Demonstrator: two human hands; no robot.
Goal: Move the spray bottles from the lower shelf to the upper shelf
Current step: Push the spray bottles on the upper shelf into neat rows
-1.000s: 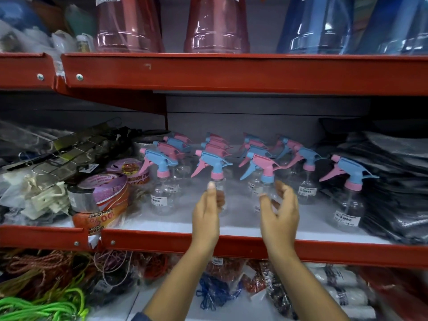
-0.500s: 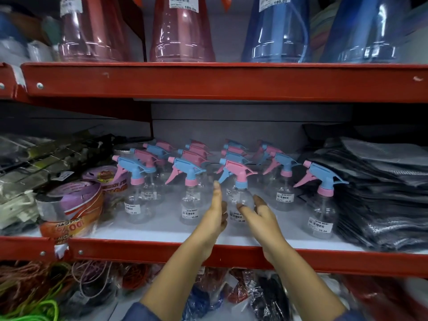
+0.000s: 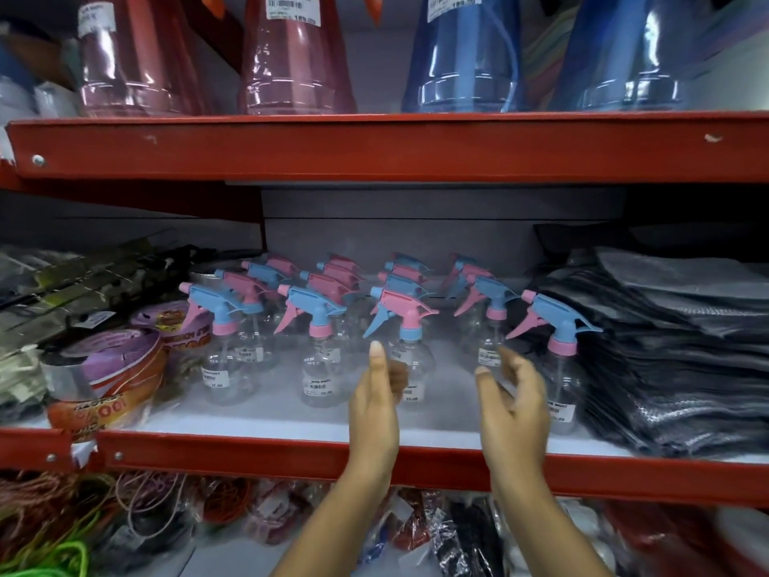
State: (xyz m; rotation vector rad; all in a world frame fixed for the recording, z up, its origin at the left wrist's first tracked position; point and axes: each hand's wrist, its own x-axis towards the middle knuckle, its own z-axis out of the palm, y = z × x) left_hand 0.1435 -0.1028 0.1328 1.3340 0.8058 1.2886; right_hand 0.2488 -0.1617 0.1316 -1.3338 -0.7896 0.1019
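Your left hand point(image 3: 374, 406) and right hand point(image 3: 514, 410) are bare, with no rings or watch showing; both forearms are uncovered, and your nails are short and unpainted.

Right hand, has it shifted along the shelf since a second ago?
Yes. The right hand has shifted right, from the pink-topped bottle toward the rightmost bottle at the shelf's front.

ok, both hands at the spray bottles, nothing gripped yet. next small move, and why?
Probably close the left hand around the front bottle with the pink trigger head. That hand is open right beside its clear body, at the shelf's front edge, so nothing blocks the grasp. The right hand is also open, between two blue-headed bottles, and could take the blue-headed bottle at the far right next.
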